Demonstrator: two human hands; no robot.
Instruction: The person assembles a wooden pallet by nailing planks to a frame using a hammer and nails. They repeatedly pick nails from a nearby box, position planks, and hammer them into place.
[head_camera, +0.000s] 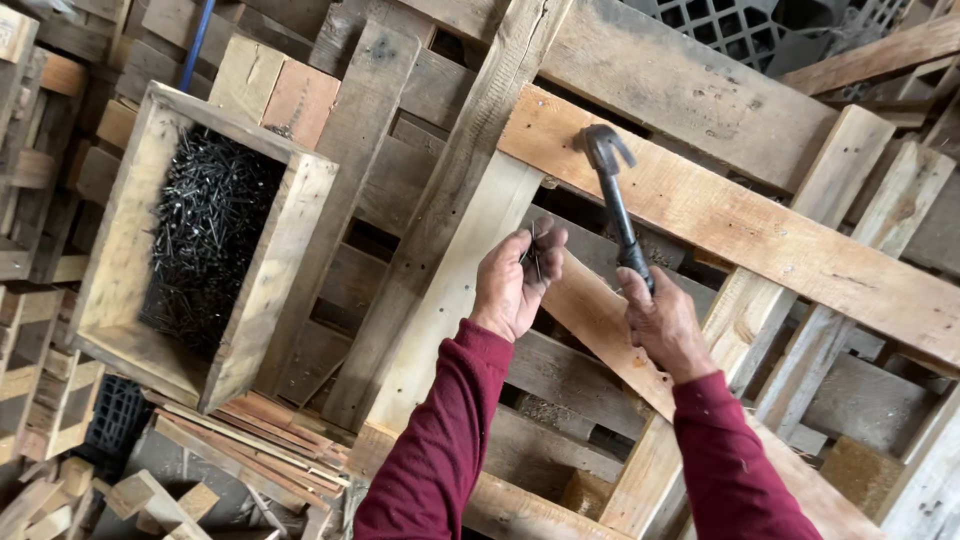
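Looking down from the head view, the right hand (665, 325) is clenched around the handle of a claw hammer (615, 195). The hammer head rests against the upper edge of a pale diagonal board (740, 225) of the wooden pallet (460, 190). The left hand (515, 280), just beside the hammer handle, has its fingers (545, 245) pinched on a few dark nails (533, 255) above the pallet slats. An open wooden box (290, 260), full of loose nails, sits on the pallet's left side, well apart from both hands. No nail is seen standing in the board, so fastening here appears not yet done.
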